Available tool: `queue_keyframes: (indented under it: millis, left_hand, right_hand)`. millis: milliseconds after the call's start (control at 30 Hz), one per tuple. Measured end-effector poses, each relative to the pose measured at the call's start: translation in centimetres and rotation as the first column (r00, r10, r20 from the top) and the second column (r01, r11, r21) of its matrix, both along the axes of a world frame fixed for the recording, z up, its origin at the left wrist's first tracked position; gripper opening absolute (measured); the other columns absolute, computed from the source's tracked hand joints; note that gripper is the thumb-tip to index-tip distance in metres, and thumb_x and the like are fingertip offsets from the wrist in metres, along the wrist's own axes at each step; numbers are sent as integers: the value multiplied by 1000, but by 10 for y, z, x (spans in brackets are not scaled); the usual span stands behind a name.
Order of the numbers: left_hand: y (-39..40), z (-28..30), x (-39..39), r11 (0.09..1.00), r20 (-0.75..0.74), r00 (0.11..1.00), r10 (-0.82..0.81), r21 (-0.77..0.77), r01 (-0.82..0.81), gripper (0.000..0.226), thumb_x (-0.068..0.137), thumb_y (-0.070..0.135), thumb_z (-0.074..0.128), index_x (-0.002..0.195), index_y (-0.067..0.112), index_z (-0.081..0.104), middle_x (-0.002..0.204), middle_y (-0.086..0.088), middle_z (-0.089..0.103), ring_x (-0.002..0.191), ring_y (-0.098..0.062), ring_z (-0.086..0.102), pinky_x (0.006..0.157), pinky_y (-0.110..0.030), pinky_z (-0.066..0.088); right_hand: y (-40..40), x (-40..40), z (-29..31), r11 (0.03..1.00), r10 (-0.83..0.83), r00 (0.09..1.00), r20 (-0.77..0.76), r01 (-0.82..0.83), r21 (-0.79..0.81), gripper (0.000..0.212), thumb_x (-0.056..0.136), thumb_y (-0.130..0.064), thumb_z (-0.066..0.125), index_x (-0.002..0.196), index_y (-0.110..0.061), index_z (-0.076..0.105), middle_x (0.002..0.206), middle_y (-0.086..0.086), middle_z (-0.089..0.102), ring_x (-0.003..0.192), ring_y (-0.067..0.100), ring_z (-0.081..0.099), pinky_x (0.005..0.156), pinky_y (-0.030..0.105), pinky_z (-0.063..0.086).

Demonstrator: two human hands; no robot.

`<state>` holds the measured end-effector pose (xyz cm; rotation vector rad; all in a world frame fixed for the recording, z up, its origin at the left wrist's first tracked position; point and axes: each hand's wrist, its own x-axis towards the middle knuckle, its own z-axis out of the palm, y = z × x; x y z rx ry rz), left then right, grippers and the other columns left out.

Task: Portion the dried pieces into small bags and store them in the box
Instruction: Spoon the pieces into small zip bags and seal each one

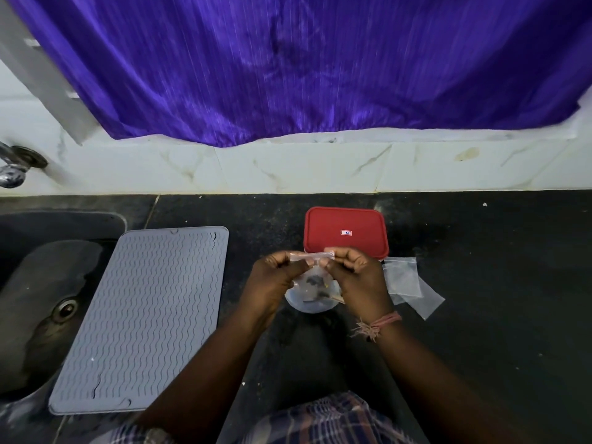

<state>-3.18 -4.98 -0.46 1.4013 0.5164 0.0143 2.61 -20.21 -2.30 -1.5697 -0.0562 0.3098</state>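
Up front, both hands pinch one small clear bag by its top edge: left hand at the bag's left end, right hand at its right end, fingers curled on the plastic; bag hangs btwn them, just above a clear bowl; dark dried pieces show behind/below the bag, can't tell whether in bag or bowl; red-lidded box sits shut just beyond the hands; spare empty bags lie flat right of the right hand; grey ribbed mat lies left, next to a sink; black stone surface, white tiled wall w/ purple cloth above.
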Motion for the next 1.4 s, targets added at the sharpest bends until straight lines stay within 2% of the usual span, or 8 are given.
queue_keyframes:
  millis: [333,533,667,867,1067,1167,1233,1400]
  left_hand:
    - [-7,3,-2,995,-12,996,-90,44,90,13,95,13,68,100,8,79,89,-13,80,82,-24,78,74,-32,60]
    - [-11,0,1,984,-36,993,-109,136,113,13,94,19,69,92,10,79,85,-10,80,81,-27,78,79,-40,60]
    - [-14,0,1,998,-19,998,-57,11,57,12,94,15,72,94,5,79,83,-11,80,69,-18,75,62,-25,57]
    - [-25,-13,3,999,-53,998,-19,-42,17,19,92,19,74,97,1,80,78,-10,76,58,-10,62,53,-20,48]
    - [-43,-24,8,999,-117,993,24,31,-20,8,84,11,79,90,6,82,86,-16,79,85,-35,74,81,-44,58]
    - [-56,-24,13,997,-131,990,58,49,-52,6,86,7,76,87,5,81,83,-16,79,81,-32,75,77,-40,60]
    - [-71,-26,15,996,-150,988,45,-70,-56,9,90,7,72,85,4,79,84,-18,78,76,-27,72,71,-35,61]
    - [-110,-40,12,975,-209,977,-35,-221,-12,8,93,15,73,97,8,73,91,-15,77,85,-30,72,92,-51,57]
  right_hand:
    - [-1,-16,1,994,40,997,60,-34,-106,17,97,-19,62,83,-10,66,72,2,66,70,5,59,66,23,52]
    - [1,-23,-1,998,-28,999,20,29,-50,13,96,-16,64,90,-8,71,85,10,74,82,25,70,76,39,58]
    - [-11,-21,2,995,-97,993,-62,97,7,11,92,-12,68,85,-7,75,80,11,75,72,18,69,71,31,58]
    - [-27,-13,-8,981,-195,973,-123,190,-48,13,89,-11,72,82,1,71,78,19,70,71,22,63,78,46,58]
    - [-47,-19,-11,977,-212,956,-202,209,-36,9,90,-8,69,85,-4,74,78,8,75,73,18,69,65,26,57]
    - [-55,-29,-20,982,-158,956,-248,179,66,12,93,-16,66,91,-8,75,88,13,76,81,25,71,76,39,60]
    - [-62,-34,-26,974,-138,952,-274,181,137,13,93,-19,67,99,-10,74,93,13,76,85,26,72,76,41,60]
    - [-87,-39,-44,969,-210,944,-256,236,74,15,94,-18,67,100,-5,73,93,11,77,90,30,74,79,41,61]
